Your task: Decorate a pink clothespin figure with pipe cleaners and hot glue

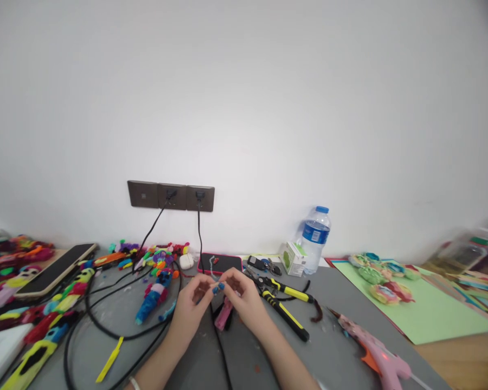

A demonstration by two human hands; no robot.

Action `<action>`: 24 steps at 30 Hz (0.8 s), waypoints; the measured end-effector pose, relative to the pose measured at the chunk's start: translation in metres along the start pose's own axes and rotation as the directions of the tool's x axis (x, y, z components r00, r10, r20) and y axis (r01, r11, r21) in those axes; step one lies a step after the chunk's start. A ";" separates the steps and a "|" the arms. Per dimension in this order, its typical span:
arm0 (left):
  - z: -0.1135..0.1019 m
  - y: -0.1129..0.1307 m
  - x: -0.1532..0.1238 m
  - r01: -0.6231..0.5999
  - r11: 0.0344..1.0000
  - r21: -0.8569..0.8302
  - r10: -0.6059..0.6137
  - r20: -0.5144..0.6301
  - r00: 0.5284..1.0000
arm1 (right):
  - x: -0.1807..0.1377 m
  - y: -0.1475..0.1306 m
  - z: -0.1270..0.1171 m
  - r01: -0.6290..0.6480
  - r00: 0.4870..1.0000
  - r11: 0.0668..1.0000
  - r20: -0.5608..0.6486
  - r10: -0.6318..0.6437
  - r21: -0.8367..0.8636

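Observation:
Both my hands meet over the grey table (329,346) near its middle. My left hand (191,309) and my right hand (242,298) are closed in a pinch on a small blue piece (218,287), which looks like a fuzzy craft stem. A pink fuzzy piece (223,314) lies just under my right hand. A black cable (217,336) runs beneath my hands toward me.
Yellow-handled pliers (287,303) lie right of my hands; a pink glue gun (374,352) is at the front right. A water bottle (315,238), small box (293,259), green sheet (427,314), phone (52,271) and several colourful fuzzy craft pieces (154,292) surround them.

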State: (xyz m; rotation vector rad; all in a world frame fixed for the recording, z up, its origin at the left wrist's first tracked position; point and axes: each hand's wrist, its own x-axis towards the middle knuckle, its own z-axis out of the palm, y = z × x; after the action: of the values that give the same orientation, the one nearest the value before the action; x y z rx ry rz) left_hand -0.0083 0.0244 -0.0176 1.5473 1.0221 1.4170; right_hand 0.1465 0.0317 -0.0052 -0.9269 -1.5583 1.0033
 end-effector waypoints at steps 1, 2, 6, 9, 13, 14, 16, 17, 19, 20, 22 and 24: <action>0.000 -0.001 0.000 0.004 1.000 0.001 -0.004 0.000 1.000 | 0.000 0.000 0.000 -0.002 1.000 1.000 0.001 0.002 0.007; 0.000 -0.002 0.000 0.008 1.000 0.001 -0.008 0.000 1.000 | 0.000 0.000 0.000 -0.005 1.000 1.000 0.003 0.005 0.012; 0.001 -0.007 0.000 0.025 0.999 -0.023 -0.025 -0.003 1.000 | 0.001 0.000 0.000 0.002 1.000 1.000 0.002 -0.002 -0.003; 0.001 -0.007 0.000 0.054 0.998 -0.033 -0.054 -0.009 0.998 | 0.002 -0.001 0.000 0.008 1.000 0.999 -0.013 -0.008 -0.031; 0.000 -0.002 0.000 0.066 0.998 0.017 -0.065 -0.021 0.998 | 0.002 -0.001 0.000 -0.013 1.000 0.999 -0.029 0.012 -0.037; 0.000 0.000 0.000 0.064 0.998 0.030 -0.063 -0.020 0.998 | 0.002 0.000 0.000 -0.022 0.999 0.999 -0.026 0.021 -0.035; 0.000 0.003 0.000 0.059 0.997 0.041 -0.058 -0.014 0.998 | 0.001 0.001 0.000 -0.037 0.999 0.999 -0.017 0.036 -0.038; 0.000 0.003 0.000 0.058 0.998 0.040 -0.057 -0.013 0.998 | 0.001 0.002 -0.001 -0.039 0.999 0.998 -0.014 0.039 -0.039; 0.000 0.003 0.000 0.061 0.998 0.031 -0.061 -0.015 0.998 | 0.001 0.002 -0.001 -0.036 0.999 0.999 -0.015 0.036 -0.034; 0.000 0.002 0.000 0.066 0.998 0.023 -0.065 -0.020 0.998 | 0.001 0.002 -0.001 -0.033 0.999 0.999 -0.015 0.033 -0.030; 0.001 0.000 0.000 0.074 0.997 0.004 -0.074 -0.031 0.997 | 0.001 0.002 -0.002 -0.031 0.999 0.999 -0.011 0.030 -0.029; 0.001 -0.002 0.000 0.073 0.997 -0.013 -0.073 -0.046 0.996 | 0.001 0.001 -0.002 -0.032 0.999 0.999 -0.006 0.032 -0.040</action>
State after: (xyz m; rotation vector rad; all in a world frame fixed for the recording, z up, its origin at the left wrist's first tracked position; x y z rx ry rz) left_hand -0.0071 0.0252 -0.0198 1.4599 1.0857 1.4118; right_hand 0.1483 0.0332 -0.0054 -0.9847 -1.5683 0.9945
